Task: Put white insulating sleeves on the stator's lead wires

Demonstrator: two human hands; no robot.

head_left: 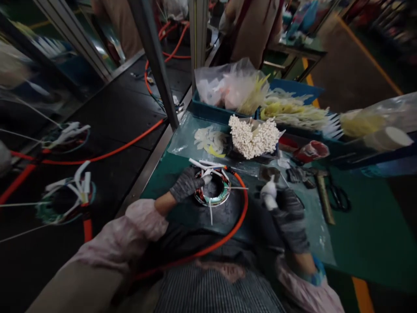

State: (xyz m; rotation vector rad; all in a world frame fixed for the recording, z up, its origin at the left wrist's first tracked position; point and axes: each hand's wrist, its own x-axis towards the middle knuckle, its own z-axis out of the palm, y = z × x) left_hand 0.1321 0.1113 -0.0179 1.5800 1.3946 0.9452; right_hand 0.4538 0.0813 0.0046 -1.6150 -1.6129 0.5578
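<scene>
A ring-shaped motor stator (212, 201) lies on the green bench, with copper windings, white sleeved leads and white cords sticking out. My left hand (186, 184), in a dark grey glove with a white-covered thumb, is closed on the stator's left rim. An orange cable (243, 204) runs from the stator's top right and curves down toward my lap. To the right, my right hand (283, 208) hovers over a clear plastic sheet, next to a small round dish (269, 174). Its white-covered fingertips are pressed together; what is between them is too blurred to make out.
A bundle of white cords (254, 137) stands behind the stator. Blue bins (224, 108) with sleeves and bags line the back. A hammer (324, 198) and black scissors (339, 195) lie right. Other stators (65, 198) rest on the dark conveyor (107, 113); co-workers stand beyond.
</scene>
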